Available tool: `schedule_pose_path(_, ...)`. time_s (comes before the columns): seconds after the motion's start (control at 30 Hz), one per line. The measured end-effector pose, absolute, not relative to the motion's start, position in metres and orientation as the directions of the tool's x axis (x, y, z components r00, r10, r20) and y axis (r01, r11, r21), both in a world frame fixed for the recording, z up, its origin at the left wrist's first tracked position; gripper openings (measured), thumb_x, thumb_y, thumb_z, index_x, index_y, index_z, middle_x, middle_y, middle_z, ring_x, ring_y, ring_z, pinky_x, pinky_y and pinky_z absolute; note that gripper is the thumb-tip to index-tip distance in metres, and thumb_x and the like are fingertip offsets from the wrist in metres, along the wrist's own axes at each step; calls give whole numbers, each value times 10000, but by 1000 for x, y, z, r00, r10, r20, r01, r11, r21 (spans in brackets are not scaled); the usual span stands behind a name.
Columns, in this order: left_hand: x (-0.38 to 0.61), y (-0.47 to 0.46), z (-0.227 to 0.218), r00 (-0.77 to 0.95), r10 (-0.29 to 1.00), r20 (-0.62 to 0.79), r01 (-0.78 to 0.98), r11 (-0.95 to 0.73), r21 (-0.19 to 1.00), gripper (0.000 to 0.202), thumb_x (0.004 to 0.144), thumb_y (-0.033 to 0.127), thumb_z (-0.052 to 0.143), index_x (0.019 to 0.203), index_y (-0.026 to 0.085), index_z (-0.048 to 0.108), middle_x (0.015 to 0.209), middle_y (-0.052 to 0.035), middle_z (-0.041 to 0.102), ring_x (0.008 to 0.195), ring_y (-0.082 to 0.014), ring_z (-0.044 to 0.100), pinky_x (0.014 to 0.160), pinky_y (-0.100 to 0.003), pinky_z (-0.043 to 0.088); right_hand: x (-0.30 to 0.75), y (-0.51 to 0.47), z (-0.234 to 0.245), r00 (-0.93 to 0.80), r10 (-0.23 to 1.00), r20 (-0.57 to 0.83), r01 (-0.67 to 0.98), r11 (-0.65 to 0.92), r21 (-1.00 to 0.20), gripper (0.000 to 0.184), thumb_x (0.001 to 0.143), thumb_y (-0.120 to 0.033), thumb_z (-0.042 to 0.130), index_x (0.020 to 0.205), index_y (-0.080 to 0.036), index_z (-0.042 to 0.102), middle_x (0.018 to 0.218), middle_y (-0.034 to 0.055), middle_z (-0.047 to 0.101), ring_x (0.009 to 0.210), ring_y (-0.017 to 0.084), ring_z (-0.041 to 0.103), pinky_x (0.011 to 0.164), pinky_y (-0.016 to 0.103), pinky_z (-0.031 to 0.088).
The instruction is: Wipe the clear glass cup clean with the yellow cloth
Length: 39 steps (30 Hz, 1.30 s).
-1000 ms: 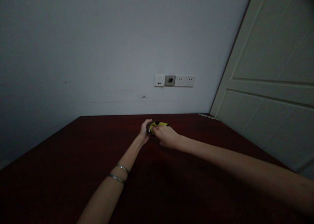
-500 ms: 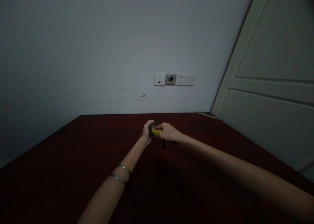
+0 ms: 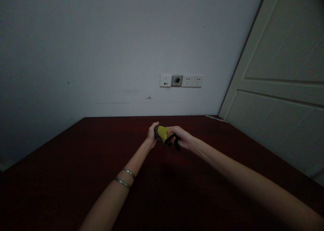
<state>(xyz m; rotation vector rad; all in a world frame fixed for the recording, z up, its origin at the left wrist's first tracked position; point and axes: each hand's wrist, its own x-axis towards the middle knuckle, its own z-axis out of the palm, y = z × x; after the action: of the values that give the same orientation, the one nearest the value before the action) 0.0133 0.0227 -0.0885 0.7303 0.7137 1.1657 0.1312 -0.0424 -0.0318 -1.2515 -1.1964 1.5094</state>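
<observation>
My left hand (image 3: 151, 133) is wrapped around the side of a dark, round-rimmed container (image 3: 156, 136), which is small in view and tilted towards the right. A yellow cloth (image 3: 162, 132) with black edging covers most of its mouth; how far it reaches inside is hidden. My right hand (image 3: 181, 135) is closed on the cloth, with black parts hanging below the fingers. Both hands are close together over the dark red tabletop (image 3: 121, 136).
A pale wall (image 3: 113, 55) rises behind the table, with a row of sockets (image 3: 187, 81) above its far edge. On the right stands a panelled white door (image 3: 278, 79). A thin pale strip (image 3: 216, 118) lies at the far right corner of the table.
My right hand has shifted slightly to the right and turned. More of the yellow cloth and its black edge now shows at the container's mouth. My left hand stays nearly in place.
</observation>
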Motion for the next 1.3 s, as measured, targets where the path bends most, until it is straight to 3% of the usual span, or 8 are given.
schedule_pose_path(0.23, -3, 26, -77, 424, 860, -285, -351, 446, 823, 275, 732, 407, 543, 781, 147, 616, 614, -72, 669, 521, -238, 643, 450, -352, 510, 166, -64, -22, -201, 968, -150, -183, -187, -965, 566, 547, -62, 483, 1099, -129, 588, 772, 56, 659, 510, 77, 530, 385, 137, 369)
schedule_pose_path(0.43, -20, 37, -85, 608, 685, -400, -193, 617, 763, 427, 778, 472, 467, 921, 98, 616, 811, -204, 716, 691, -318, 711, 491, -387, 551, 192, -61, -24, 96, 963, 252, 28, 250, -968, 624, 597, -78, 477, 1210, -142, 571, 1094, 91, 672, 894, 184, 644, 757, 281, 525)
schedule_pose_path(0.5, -21, 38, -88, 653, 634, -415, -146, 643, 752, 429, 773, 479, 478, 925, 102, 613, 814, -210, 717, 706, -330, 713, 480, -386, 551, 195, -57, -31, 28, 873, 488, 282, 461, -841, 604, 629, -69, 447, 1215, -154, 569, 1212, 97, 633, 1092, 222, 594, 950, 376, 465)
schedule_pose_path(0.6, -18, 37, -90, 712, 553, -432, -71, 669, 740, 446, 756, 495, 491, 929, 103, 616, 815, -221, 717, 719, -351, 711, 471, -394, 551, 194, -56, -43, -320, 689, 650, 568, 689, -451, 619, 699, -22, 389, 1284, -183, 516, 1347, 111, 548, 1269, 226, 478, 1069, 493, 342)
schedule_pose_path(0.73, -14, 36, -89, 754, 501, -424, -37, 677, 735, 511, 740, 528, 485, 975, 97, 624, 780, -224, 717, 689, -371, 706, 452, -407, 546, 189, -61, -51, -699, 524, 487, 637, 765, 91, 689, 769, 48, 393, 1407, -210, 354, 1422, 124, 481, 1386, 258, 335, 1081, 696, 85)
schedule_pose_path(0.83, -14, 38, -90, 772, 502, -390, -54, 663, 746, 495, 713, 518, 518, 998, 126, 619, 773, -193, 725, 678, -387, 702, 448, -432, 545, 187, -60, -50, -829, 423, 366, 537, 787, 305, 591, 878, -21, 416, 1430, -197, 303, 1430, 143, 461, 1374, 264, 360, 1061, 733, 6)
schedule_pose_path(1.1, -14, 45, -103, 842, 359, -404, 83, 652, 753, 491, 678, 519, 524, 931, 110, 623, 757, -231, 715, 680, -398, 698, 447, -452, 532, 181, -37, -38, -983, 169, 66, 179, 842, 510, 390, 954, -114, 380, 1332, -98, 471, 1395, 138, 507, 1318, 180, 447, 1119, 348, 347)
schedule_pose_path(1.3, -11, 35, -101, 771, 409, -488, 124, 655, 745, 444, 742, 492, 451, 871, 107, 629, 741, -227, 714, 619, -353, 692, 392, -405, 511, 174, -33, -48, -986, 154, 57, 159, 817, 555, 359, 957, -147, 396, 1295, -92, 507, 1350, 135, 555, 1271, 200, 503, 1098, 365, 380)
